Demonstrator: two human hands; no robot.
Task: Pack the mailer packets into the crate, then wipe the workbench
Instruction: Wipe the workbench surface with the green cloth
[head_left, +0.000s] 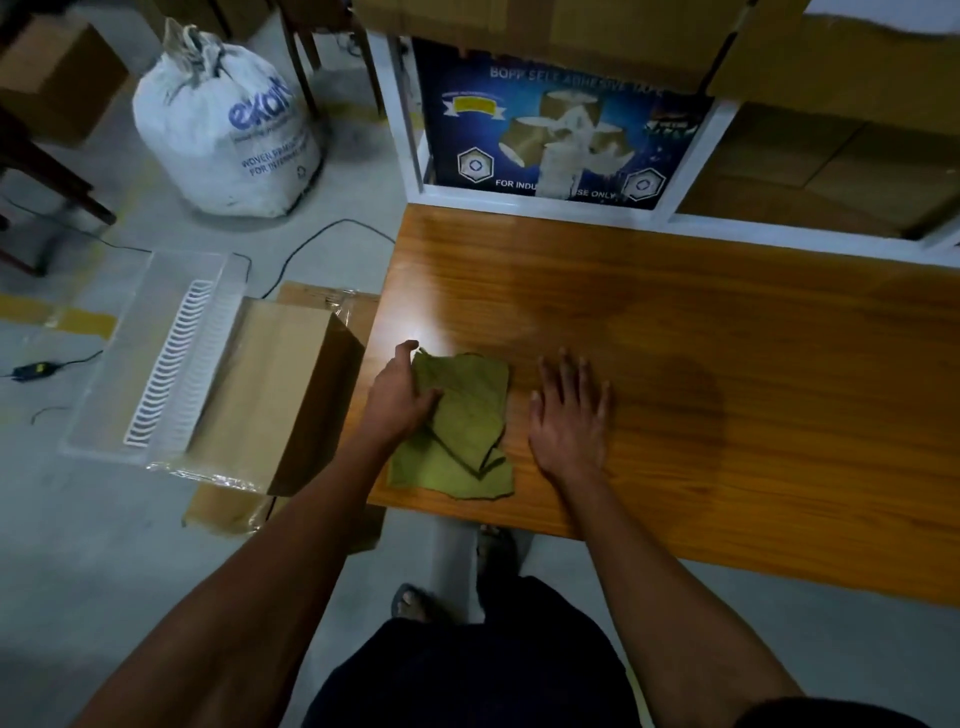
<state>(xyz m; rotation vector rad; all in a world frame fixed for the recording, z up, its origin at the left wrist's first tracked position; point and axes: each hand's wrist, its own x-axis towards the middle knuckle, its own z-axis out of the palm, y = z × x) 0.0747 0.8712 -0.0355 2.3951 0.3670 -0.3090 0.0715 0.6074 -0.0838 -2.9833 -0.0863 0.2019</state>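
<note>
Head view. A wooden worktop (701, 338) with an orange-brown grain fills the right half of the frame; a bright spot of reflected light lies near its left edge. An olive-green cloth (462, 431) rests flat on the worktop close to the near left corner. It is crumpled and loosely folded, with overlapping layers, ragged edges, and one lower corner reaching the near edge of the worktop.

The left hand (402, 397) rests on the cloth's left side, thumb extended toward the far corner of the cloth and fingers curled onto the fabric; whether they pinch it cannot be told. The right hand (569, 415) lies palm down on bare wood just beside the cloth's right edge, its fingers straight and slightly spread, holding nothing.

On the floor left of the worktop stands a white slotted crate (166, 358), with a brown cardboard box (275, 395) wrapped partly in clear film beside it. Farther back sits a tied white woven sack (223, 130) with blue lettering. Beyond the worktop, a white shelf frame (519, 200) holds a dark blue carton (561, 135) printed with tape rolls.
</note>
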